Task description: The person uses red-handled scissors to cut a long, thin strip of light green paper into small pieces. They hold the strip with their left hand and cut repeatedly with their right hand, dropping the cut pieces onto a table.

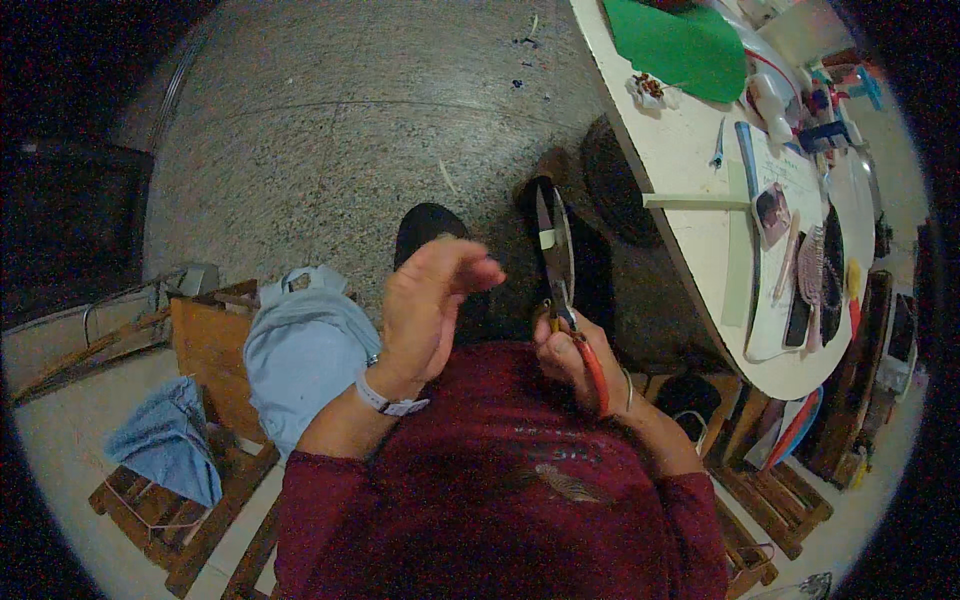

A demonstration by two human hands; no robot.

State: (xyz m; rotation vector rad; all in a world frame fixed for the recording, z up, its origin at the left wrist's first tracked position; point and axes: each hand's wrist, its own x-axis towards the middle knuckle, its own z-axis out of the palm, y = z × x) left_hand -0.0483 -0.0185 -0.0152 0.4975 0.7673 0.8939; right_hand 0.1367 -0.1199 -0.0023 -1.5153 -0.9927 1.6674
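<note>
In my right hand is a large pair of scissors with orange-red handles, its long blades pointing away from me. The fingers are wrapped round the handles. A small pale patch shows against the blades; what it is I cannot make out. My left hand is raised to the left of the scissors, apart from them. Its fingers bend over toward the right with a gap below them, and nothing shows in them. A white band circles the left wrist.
At right stands a cream table with a green sheet, a hairbrush, papers and a pale strip over its edge. A light-blue backpack sits at left, near a folded blue cloth. Scraps lie on the speckled floor.
</note>
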